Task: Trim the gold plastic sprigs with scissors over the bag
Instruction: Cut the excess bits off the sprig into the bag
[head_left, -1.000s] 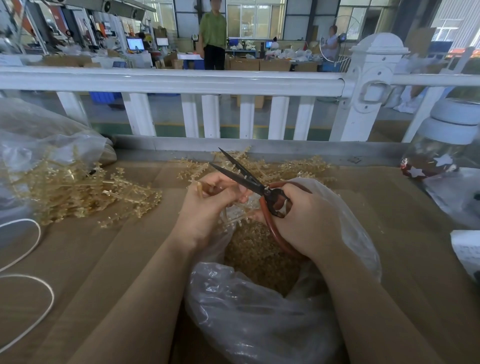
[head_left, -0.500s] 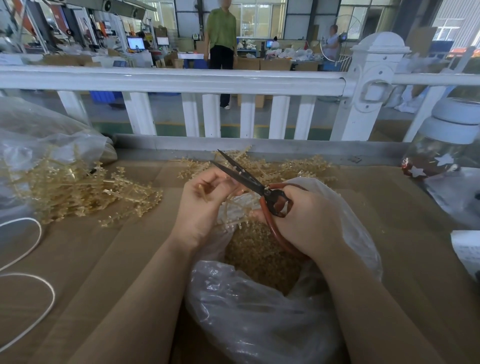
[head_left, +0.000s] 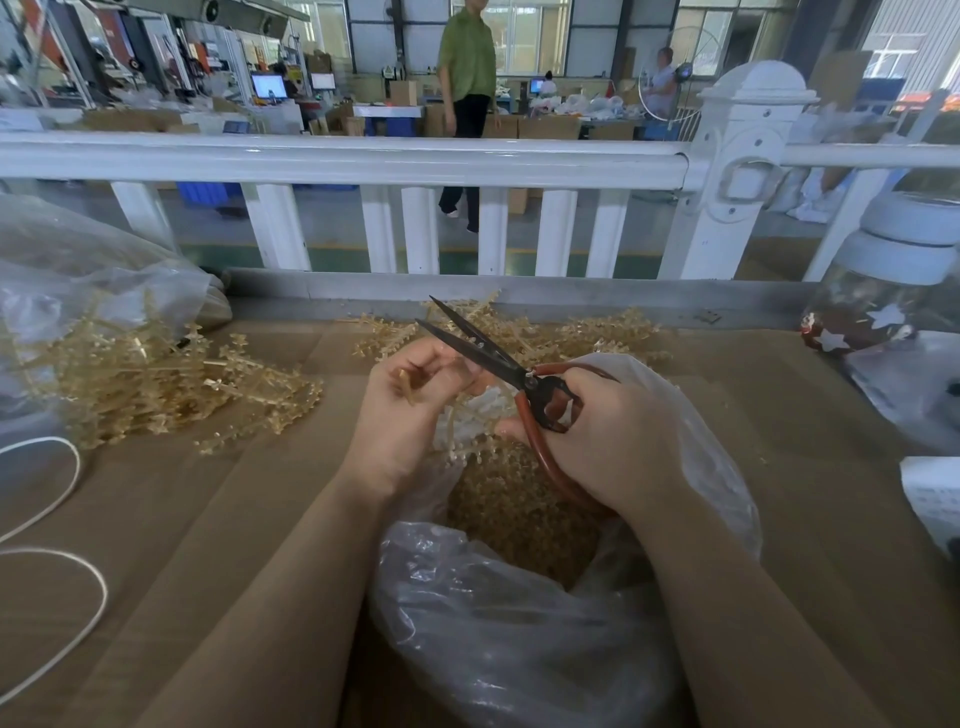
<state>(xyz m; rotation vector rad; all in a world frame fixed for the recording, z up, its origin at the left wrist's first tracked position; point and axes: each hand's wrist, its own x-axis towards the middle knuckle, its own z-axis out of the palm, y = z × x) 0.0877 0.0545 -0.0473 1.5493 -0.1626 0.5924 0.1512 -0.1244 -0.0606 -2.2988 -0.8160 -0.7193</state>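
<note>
- The red looped handles of the black-bladed steel scissors are clasped in the grip of the right hand, fingers curled through and around the loops; the blades are held parted, tips pointing up and to the left.
- A thin gold plastic sprig is pinched in the grip of the left hand, fingers curled around its stem, just beside the lower blade.
- Both hands are held over the open mouth of a clear crumpled plastic bag, in which a mass of small gold trimmed bits is seen.
- A loose heap of gold sprigs is spread on the brown table behind the hands, near the far edge.
- A larger pile of gold sprigs is found to the left, spilling from a second clear bag.
- A white cord is looped at the near left.
- A glass jar with white stars and a white lid is set at the right, before a white railing.
</note>
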